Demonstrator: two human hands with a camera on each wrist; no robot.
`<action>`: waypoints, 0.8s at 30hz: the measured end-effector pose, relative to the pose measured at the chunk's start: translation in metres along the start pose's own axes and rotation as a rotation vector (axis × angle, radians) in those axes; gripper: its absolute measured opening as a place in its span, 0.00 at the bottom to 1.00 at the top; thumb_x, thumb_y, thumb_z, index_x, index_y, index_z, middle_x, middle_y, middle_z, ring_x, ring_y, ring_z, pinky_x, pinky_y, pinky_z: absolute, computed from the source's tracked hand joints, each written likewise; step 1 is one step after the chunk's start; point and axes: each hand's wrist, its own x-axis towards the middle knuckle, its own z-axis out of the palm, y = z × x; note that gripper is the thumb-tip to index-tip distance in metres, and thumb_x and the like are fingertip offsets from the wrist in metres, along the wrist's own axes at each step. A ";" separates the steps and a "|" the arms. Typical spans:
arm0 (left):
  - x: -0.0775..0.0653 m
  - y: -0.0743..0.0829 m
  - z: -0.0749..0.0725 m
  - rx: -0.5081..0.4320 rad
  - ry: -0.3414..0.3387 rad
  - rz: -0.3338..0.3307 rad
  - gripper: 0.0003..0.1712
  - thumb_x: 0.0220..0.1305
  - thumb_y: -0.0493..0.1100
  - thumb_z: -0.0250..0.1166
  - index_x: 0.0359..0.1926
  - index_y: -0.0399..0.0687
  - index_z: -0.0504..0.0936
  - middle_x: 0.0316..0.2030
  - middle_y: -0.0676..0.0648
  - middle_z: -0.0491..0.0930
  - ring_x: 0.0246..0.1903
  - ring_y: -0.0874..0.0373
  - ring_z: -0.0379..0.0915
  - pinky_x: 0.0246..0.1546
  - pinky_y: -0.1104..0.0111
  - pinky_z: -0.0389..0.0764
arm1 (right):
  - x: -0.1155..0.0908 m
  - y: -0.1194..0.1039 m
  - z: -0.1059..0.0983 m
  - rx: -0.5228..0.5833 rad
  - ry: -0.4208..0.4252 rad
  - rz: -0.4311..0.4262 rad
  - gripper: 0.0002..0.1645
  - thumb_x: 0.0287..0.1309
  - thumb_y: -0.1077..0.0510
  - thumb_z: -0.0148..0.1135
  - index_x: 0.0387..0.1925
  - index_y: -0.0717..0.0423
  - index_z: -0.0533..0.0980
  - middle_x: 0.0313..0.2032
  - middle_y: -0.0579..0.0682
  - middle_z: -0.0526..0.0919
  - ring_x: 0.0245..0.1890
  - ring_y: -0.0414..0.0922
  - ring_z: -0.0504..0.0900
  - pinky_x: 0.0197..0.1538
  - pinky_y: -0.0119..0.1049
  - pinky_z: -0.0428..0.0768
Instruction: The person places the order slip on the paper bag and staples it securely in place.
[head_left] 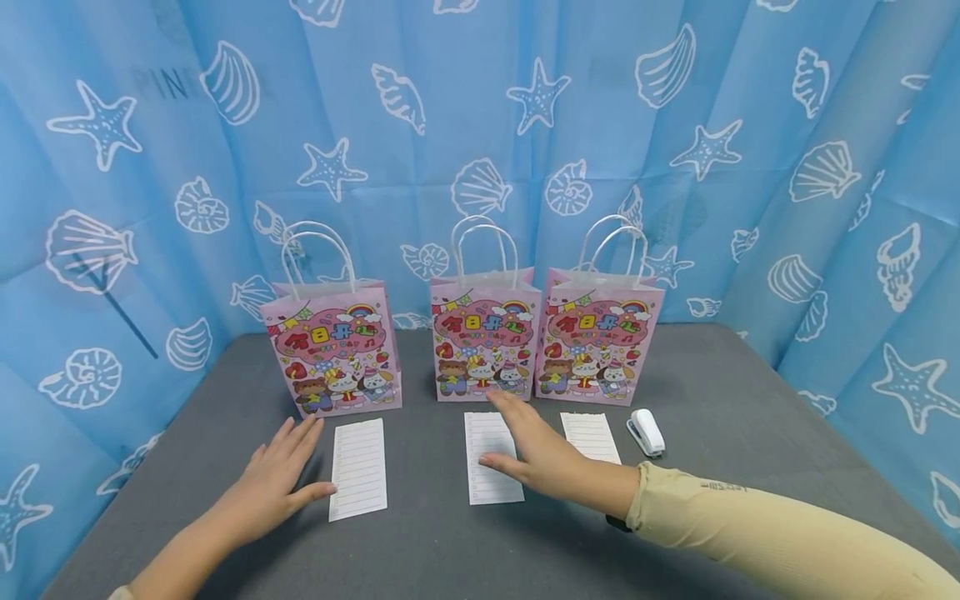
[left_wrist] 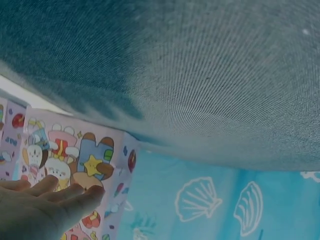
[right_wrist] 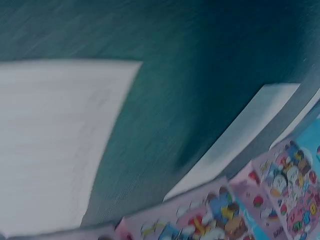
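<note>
My left hand [head_left: 273,479] hovers with straight, spread fingers by a lined paper slip [head_left: 358,468], its thumb at the slip's left edge; contact cannot be told. My right hand [head_left: 536,446] is stretched over a middle lined slip [head_left: 491,483], fingers straight and holding nothing. A third slip [head_left: 591,437] lies partly behind the right wrist. Behind the slips stand three pink cartoon gift bags with white handles: a left one [head_left: 333,354], a middle one [head_left: 486,342] and a right one [head_left: 597,346]. In the left wrist view, the fingers show before a bag [left_wrist: 117,145].
A small white stapler [head_left: 647,433] lies right of the third slip. Everything rests on a grey cloth-covered table [head_left: 420,550]. A blue curtain [head_left: 480,117] with white shells and starfish hangs behind the bags and at both sides.
</note>
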 end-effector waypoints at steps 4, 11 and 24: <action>0.000 -0.001 0.001 0.003 0.001 0.002 0.52 0.61 0.63 0.63 0.71 0.32 0.56 0.70 0.30 0.53 0.67 0.27 0.44 0.54 0.27 0.53 | 0.006 -0.005 0.008 0.111 -0.045 0.041 0.48 0.65 0.49 0.61 0.74 0.63 0.47 0.72 0.64 0.50 0.72 0.60 0.48 0.67 0.61 0.57; 0.001 -0.001 0.002 0.024 0.006 0.013 0.51 0.61 0.63 0.63 0.71 0.32 0.57 0.70 0.30 0.54 0.67 0.27 0.45 0.53 0.27 0.54 | 0.013 -0.011 0.019 0.180 -0.085 0.024 0.48 0.65 0.49 0.62 0.75 0.59 0.46 0.73 0.62 0.50 0.72 0.58 0.50 0.67 0.59 0.57; 0.006 -0.001 0.004 -0.026 -0.078 -0.078 0.54 0.62 0.64 0.62 0.72 0.30 0.52 0.59 0.25 0.67 0.59 0.28 0.63 0.54 0.37 0.65 | 0.035 -0.026 0.039 0.403 -0.080 0.082 0.51 0.58 0.57 0.70 0.74 0.60 0.50 0.65 0.65 0.64 0.59 0.60 0.72 0.56 0.56 0.73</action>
